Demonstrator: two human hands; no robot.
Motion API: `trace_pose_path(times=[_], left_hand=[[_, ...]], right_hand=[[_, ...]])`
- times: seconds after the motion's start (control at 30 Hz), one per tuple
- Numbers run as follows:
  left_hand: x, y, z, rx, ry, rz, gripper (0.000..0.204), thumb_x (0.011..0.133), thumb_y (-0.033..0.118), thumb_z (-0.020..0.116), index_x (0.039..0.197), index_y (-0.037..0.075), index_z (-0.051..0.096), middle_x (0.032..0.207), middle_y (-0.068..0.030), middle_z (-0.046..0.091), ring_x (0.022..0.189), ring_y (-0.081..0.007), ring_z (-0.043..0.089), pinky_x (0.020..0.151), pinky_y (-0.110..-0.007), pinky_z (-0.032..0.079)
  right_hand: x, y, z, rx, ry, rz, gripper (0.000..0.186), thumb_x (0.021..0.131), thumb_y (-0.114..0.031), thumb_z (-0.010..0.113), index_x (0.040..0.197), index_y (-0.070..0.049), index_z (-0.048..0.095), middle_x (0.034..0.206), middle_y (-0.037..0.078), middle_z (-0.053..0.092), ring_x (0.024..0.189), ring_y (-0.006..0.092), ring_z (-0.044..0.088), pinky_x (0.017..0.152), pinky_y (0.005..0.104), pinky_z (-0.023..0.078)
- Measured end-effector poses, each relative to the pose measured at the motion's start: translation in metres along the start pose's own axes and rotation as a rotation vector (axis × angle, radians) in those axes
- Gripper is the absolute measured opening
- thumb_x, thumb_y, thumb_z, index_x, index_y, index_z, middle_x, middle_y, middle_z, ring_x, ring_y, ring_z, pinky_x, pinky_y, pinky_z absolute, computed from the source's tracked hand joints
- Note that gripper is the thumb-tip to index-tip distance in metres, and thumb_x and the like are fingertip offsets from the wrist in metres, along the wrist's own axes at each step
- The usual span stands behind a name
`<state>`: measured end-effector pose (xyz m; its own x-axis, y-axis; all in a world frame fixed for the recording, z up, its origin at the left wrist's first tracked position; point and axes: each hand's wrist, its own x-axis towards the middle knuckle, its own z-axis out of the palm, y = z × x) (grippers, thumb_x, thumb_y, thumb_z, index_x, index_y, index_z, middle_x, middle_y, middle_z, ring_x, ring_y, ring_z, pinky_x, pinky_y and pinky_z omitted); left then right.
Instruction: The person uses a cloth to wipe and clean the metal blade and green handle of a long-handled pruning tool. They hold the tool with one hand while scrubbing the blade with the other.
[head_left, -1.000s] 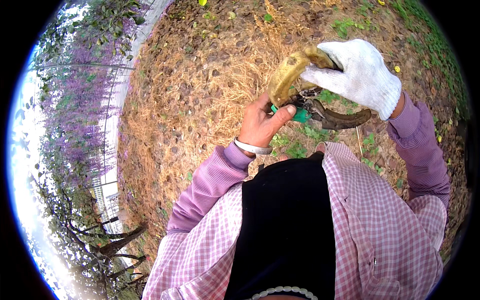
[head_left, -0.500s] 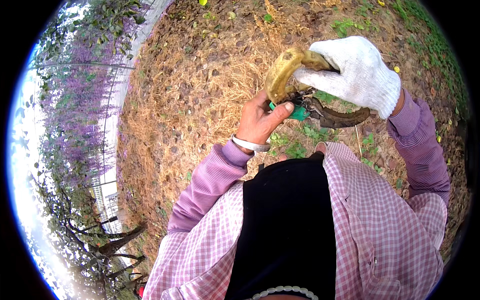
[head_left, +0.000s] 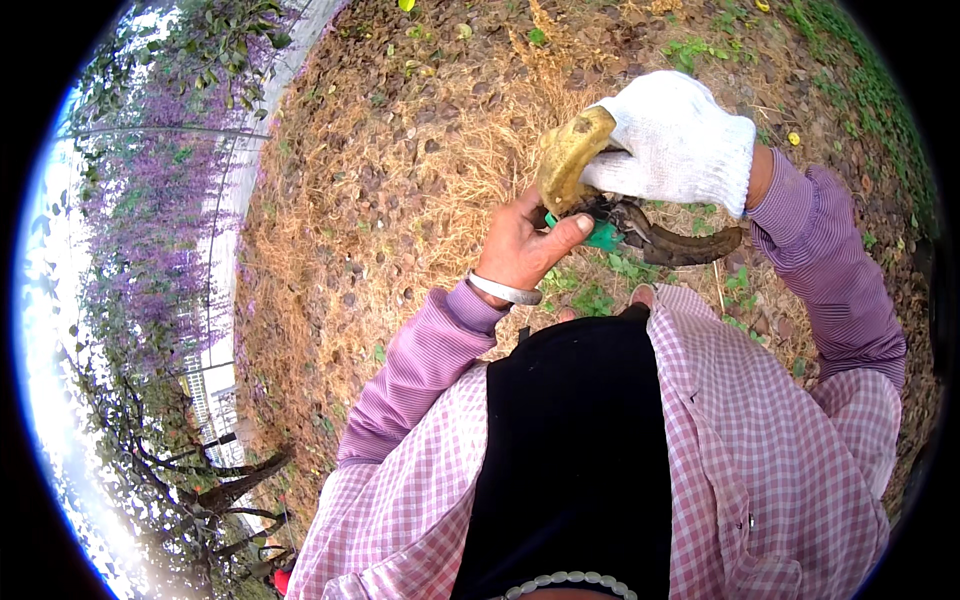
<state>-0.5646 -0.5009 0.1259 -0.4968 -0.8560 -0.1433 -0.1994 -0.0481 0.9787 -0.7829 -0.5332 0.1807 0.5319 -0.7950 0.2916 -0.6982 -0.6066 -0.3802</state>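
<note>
Banana (head_left: 567, 165), or something much like one: bent, yellow, with a few dark spots. Up in the air above the ground, between both hands, a bit right of the middle in the head view. First a bare left hand (head_left: 520, 248), pinching a green wrap (head_left: 603, 236) just under the yellow bend, with the thumb on the near side. Then a right hand (head_left: 670, 135) in a white glove (head_left: 695, 160), curled around the top of the banana. Hard to tell about some of the fingers, hidden behind the yellow part.

By the wrap, a messy black bit (head_left: 592, 207), too small to make out well. Off to the right of it, a bent brown piece (head_left: 695, 248), below the glove.

On the left wrist, a white bangle (head_left: 507, 290). On both arms, striped purple sleeves (head_left: 425, 345). Also a pink checked shirt (head_left: 400, 455) over a black top (head_left: 575, 440). Down below, dry grass (head_left: 420, 180) and a few green weeds (head_left: 590, 300). Far left, purple flowers (head_left: 150, 170) and a tree (head_left: 225, 492).
</note>
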Motion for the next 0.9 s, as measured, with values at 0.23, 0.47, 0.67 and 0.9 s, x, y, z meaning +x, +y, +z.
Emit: trace_pose_path(times=[0.23, 0.47, 0.67, 0.9], left_hand=[[-0.004, -0.001, -0.004, 0.008, -0.003, -0.034, 0.046, 0.082, 0.02, 0.068, 0.117, -0.005, 0.052, 0.095, -0.0079, 0.062, 0.086, -0.0124, 0.057, 0.075, -0.026, 0.048], [-0.005, 0.0, 0.0, -0.079, -0.008, -0.023, 0.047, 0.082, 0.02, 0.067, 0.119, -0.004, 0.05, 0.099, -0.0083, 0.061, 0.087, -0.0122, 0.056, 0.077, -0.026, 0.047], [-0.004, -0.001, 0.003, -0.044, -0.007, 0.038, 0.047, 0.082, 0.022, 0.067, 0.118, -0.004, 0.051, 0.1, -0.0074, 0.061, 0.087, -0.0128, 0.056, 0.077, -0.027, 0.047], [-0.011, 0.005, 0.0, -0.132, -0.01, -0.049, 0.044, 0.083, 0.024, 0.065, 0.115, -0.004, 0.053, 0.099, -0.0075, 0.062, 0.087, -0.0132, 0.056, 0.079, -0.028, 0.047]], right_hand=[[0.008, 0.007, -0.004, -0.08, -0.074, 0.064, 0.043, 0.082, -0.046, 0.056, 0.084, -0.004, 0.064, 0.074, 0.016, 0.062, 0.072, 0.0325, 0.062, 0.067, 0.0414, 0.049], [0.002, 0.025, 0.007, 0.1, 0.022, 0.1, 0.053, 0.082, -0.053, 0.055, 0.08, -0.001, 0.063, 0.07, 0.018, 0.059, 0.067, 0.0333, 0.06, 0.063, 0.0399, 0.047], [0.004, 0.034, 0.002, 0.253, -0.15, 0.204, 0.046, 0.083, -0.048, 0.056, 0.087, -0.003, 0.064, 0.07, 0.017, 0.057, 0.065, 0.0282, 0.057, 0.059, 0.0379, 0.045], [-0.004, 0.044, 0.021, 0.348, -0.085, -0.09, 0.027, 0.088, -0.02, 0.053, 0.113, -0.019, 0.061, 0.073, 0.011, 0.049, 0.064, 0.0242, 0.054, 0.057, 0.0356, 0.043]])
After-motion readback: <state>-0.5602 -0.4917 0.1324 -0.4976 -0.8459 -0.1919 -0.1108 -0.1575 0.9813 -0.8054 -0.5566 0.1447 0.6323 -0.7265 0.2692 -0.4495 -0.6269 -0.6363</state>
